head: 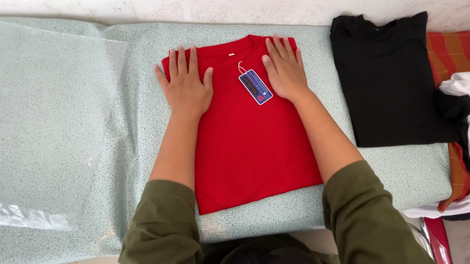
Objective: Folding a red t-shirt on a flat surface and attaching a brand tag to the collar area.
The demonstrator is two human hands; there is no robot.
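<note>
Work surface: a table [63, 189] under a pale green speckled cover, set against a white wall. A folded red shirt [251, 142] lies flat at its centre. Left hand [184, 84] and right hand [284, 69] rest palm-down on the shirt's upper part, fingers extended and spread, gripping nothing. A blue hang tag [256, 86] lies between them. A folded black shirt [387, 80] lies just beside, to the right; a clear plastic bag [24, 116] lies left.

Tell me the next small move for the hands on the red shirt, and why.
Probably slide both hands outward to smooth it. The left hand and right hand lie flat on the folded red T-shirt near its collar, either side of the blue hang tag, and the clear plastic bag lies beside it.
</note>
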